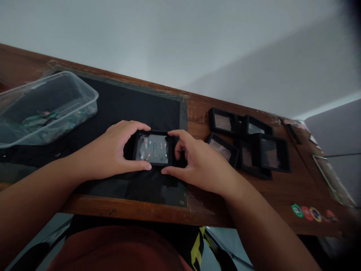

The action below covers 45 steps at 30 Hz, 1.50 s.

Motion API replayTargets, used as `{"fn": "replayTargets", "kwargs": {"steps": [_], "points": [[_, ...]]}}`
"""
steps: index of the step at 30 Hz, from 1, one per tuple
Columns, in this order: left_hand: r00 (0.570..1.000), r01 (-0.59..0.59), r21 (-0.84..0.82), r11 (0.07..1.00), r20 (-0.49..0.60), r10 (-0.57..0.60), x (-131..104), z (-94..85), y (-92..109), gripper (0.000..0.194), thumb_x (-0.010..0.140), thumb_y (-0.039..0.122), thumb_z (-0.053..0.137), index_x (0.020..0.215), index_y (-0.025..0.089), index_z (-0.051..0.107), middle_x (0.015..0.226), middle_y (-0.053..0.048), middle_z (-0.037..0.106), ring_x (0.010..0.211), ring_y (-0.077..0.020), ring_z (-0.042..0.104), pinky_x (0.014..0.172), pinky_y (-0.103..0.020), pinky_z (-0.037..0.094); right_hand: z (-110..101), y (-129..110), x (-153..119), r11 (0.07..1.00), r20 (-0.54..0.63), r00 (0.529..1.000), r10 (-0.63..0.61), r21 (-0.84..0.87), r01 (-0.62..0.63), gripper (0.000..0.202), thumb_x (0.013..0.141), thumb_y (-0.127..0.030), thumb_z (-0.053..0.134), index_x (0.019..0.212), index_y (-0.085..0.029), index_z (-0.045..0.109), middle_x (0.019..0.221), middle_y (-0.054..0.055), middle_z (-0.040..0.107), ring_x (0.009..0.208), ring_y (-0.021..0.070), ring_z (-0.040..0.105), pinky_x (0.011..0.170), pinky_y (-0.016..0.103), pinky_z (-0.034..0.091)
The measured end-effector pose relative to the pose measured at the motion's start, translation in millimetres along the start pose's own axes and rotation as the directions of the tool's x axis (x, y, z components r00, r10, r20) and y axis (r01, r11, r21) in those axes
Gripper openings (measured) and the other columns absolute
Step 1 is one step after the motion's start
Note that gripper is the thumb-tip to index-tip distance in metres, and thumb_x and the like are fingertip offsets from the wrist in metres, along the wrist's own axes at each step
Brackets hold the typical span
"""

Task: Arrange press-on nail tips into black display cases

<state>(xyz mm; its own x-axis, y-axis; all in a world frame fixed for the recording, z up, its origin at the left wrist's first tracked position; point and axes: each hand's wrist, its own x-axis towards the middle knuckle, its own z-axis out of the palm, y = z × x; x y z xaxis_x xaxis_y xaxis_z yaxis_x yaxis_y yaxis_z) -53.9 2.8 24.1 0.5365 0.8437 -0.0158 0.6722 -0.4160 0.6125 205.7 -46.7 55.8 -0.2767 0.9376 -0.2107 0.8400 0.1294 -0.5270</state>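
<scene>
A small black display frame point(153, 164) with a clear window lies on the dark mat point(121, 190). Several little coloured pieces, maybe stones, show behind its window. My left hand point(117, 152) grips the frame's left end, thumb along the near edge and fingers on the far edge. From the other side my right hand point(194, 160) holds the right end the same way, thumb near and index finger far, with the other fingers curled. Left of my hands stands a clear plastic tub point(93, 98) with many small greenish pieces inside.
Several similar black frames point(275, 152) lie in an overlapping group on the wooden table point(284, 192) at the right. Round coloured stickers or badges point(307, 213) lie near the front right edge. A pale wall point(158, 45) rises behind the table.
</scene>
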Motion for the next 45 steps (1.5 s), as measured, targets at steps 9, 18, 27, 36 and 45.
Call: {"fn": "replayTargets", "kwargs": {"steps": [9,18,27,36,45], "points": [[1.0,0.019,-0.026,0.999,-0.011,-0.019,1.3,0.4,3.4,0.093,0.067,0.08,0.082,0.144,0.032,0.061,0.14,-0.011,0.066,0.129,-0.0424,0.062,0.112,-0.06,0.052,0.5,-1.7,-0.4,1.0,-0.013,1.0,0.023,-0.007,-0.023,0.06,0.076,-0.037,0.093,0.12,-0.023,0.054,0.078,-0.007,0.061,0.067,0.0147,0.055,0.06,0.028,0.033],[0.999,-0.027,-0.014,1.0,-0.047,0.027,-2.1,6.4,-6.6,0.088,0.073,0.078,0.082,0.147,0.036,0.058,0.142,-0.009,0.064,0.129,-0.0404,0.062,0.113,-0.058,0.052,-1.6,-5.1,-0.9,0.997,0.006,0.999,-0.043,-0.066,0.043,0.058,0.081,-0.034,0.09,0.066,-0.023,0.036,0.057,-0.009,0.041,0.055,0.0107,0.033,0.054,0.031,0.021],[1.0,0.01,-0.037,0.999,-0.022,-0.011,-2.6,7.6,-7.4,0.092,0.073,0.078,0.082,0.15,0.036,0.054,0.15,-0.01,0.059,0.136,-0.0422,0.057,0.115,-0.06,0.049,-2.9,-7.1,-3.3,0.997,-0.029,0.997,-0.071,0.02,0.071,0.06,0.084,-0.041,0.088,0.065,-0.022,0.035,0.058,-0.009,0.039,0.058,0.0096,0.032,0.057,0.031,0.021],[0.998,0.062,-0.062,0.996,0.018,-0.061,-2.1,5.8,-3.9,0.099,0.071,0.077,0.083,0.154,0.035,0.049,0.158,-0.01,0.054,0.143,-0.0428,0.052,0.119,-0.063,0.045,-4.1,-5.8,-1.8,0.998,-0.027,0.997,-0.069,0.0,0.069,0.053,0.081,-0.039,0.09,0.07,-0.023,0.041,0.061,-0.009,0.046,0.058,0.0098,0.037,0.057,0.029,0.023],[1.0,-0.025,0.015,1.0,0.004,0.024,1.9,6.1,-4.6,0.104,0.071,0.076,0.084,0.155,0.03,0.045,0.158,-0.013,0.053,0.146,-0.0444,0.05,0.121,-0.07,0.043,-7.0,-1.7,-2.3,0.999,-0.069,0.997,-0.044,-0.029,0.042,0.045,0.077,-0.043,0.092,0.088,-0.025,0.052,0.069,-0.008,0.054,0.064,0.0135,0.048,0.058,0.029,0.028]]}}
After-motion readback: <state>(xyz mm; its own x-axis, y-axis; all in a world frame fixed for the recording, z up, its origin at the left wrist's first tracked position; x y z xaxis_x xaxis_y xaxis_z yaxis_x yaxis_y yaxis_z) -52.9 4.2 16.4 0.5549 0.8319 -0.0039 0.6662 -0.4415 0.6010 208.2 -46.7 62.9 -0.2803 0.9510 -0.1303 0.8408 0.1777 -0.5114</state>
